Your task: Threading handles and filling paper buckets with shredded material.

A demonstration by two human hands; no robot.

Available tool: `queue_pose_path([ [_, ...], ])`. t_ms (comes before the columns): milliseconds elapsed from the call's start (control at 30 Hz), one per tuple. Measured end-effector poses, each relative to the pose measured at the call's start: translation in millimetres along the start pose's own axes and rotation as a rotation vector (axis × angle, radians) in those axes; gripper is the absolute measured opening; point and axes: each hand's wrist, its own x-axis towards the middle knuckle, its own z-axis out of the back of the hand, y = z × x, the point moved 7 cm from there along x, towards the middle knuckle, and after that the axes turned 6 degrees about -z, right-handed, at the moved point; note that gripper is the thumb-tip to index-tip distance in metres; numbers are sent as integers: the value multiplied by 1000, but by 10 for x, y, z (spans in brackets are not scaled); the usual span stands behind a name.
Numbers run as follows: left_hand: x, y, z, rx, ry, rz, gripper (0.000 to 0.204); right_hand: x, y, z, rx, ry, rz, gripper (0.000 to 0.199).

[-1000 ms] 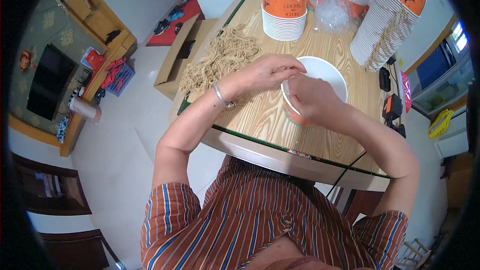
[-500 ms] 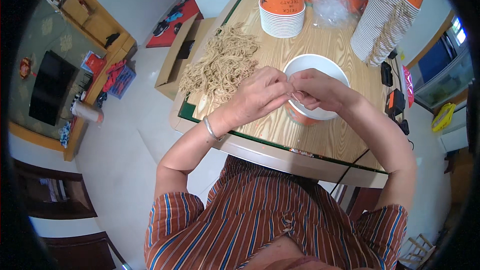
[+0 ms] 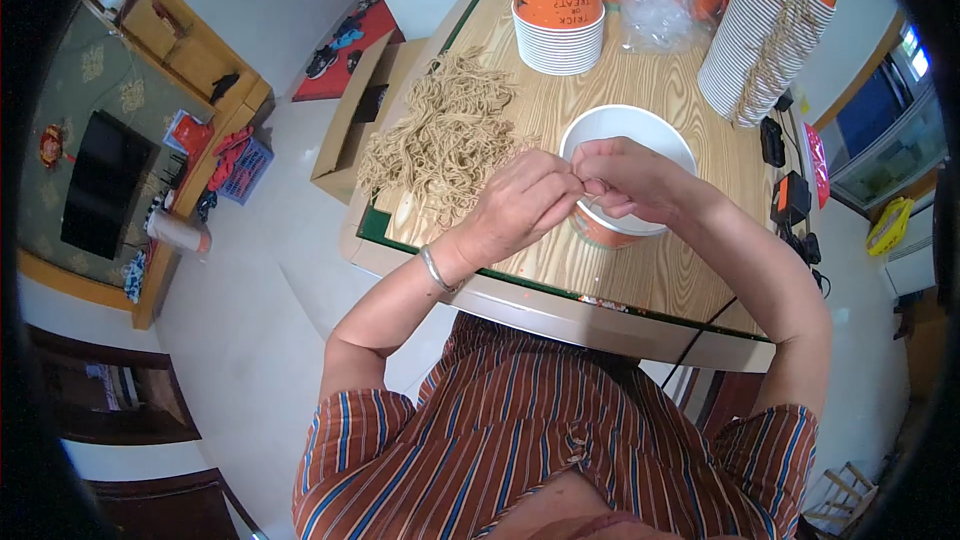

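Observation:
Over the near left rim of a white-lined paper bucket [image 3: 622, 122], my hands meet with their fingertips together. My left hand [image 3: 525, 195], a silver bangle on its wrist, pinches a short piece of thin tan string [image 3: 589, 202]. The other end of it is between the curled fingers of my right hand [image 3: 630, 180]; most of the string is hidden by the fingers. Below the hands shows a bit of the bucket's orange outer wall. A loose heap of tan string [image 3: 440, 135] lies left of the bucket, beside my left hand.
Upside-down stacked orange and white paper buckets [image 3: 558, 5] stand at the back. A leaning stack [image 3: 765, 35] at the right has strings draped over it. Between them lies a clear plastic bag [image 3: 655, 10]. Black devices [image 3: 790, 200] with cables line the table's right edge. An opened cardboard box [image 3: 350, 130] stands left.
My hands stay pinched together at the bucket's rim, with small finger movements. The string loop between them shows less now. The view has shifted slightly.

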Motion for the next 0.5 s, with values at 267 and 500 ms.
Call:
queue_pose_path([
  [267, 26, -69, 38, 66, 38, -18, 31, -6, -37, 32, -30, 18, -27, 9],
  [500, 19, -80, 24, 94, 37, -85, 26, -2, -44, -8, 11, 18, -19, 11],
])
